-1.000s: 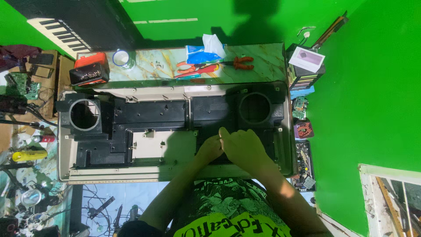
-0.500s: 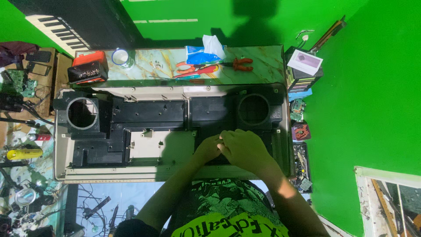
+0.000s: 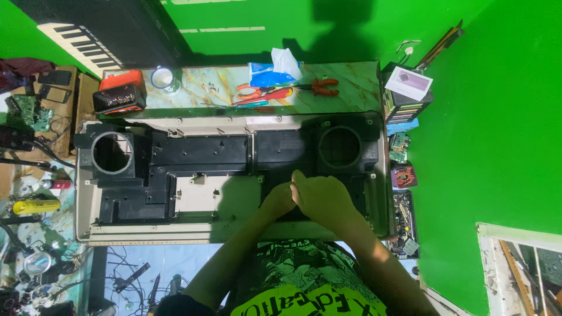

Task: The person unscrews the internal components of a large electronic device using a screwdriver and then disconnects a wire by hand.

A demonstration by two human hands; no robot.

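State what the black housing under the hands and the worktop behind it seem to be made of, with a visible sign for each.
Black housing: probably moulded plastic, matt; it shows formed ribs, screw posts and round openings.
Worktop: marble-look, glossy; pale veined pattern with sheen, possibly laminate or stone.

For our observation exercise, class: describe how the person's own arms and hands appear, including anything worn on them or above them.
Both forearms are bare, with no sleeves reaching them. The left hand and right hand wear no gloves; no rings, watch or bands are visible. The person wears a dark T-shirt with a green printed pattern and a bright yellow-green band of lettering across it.
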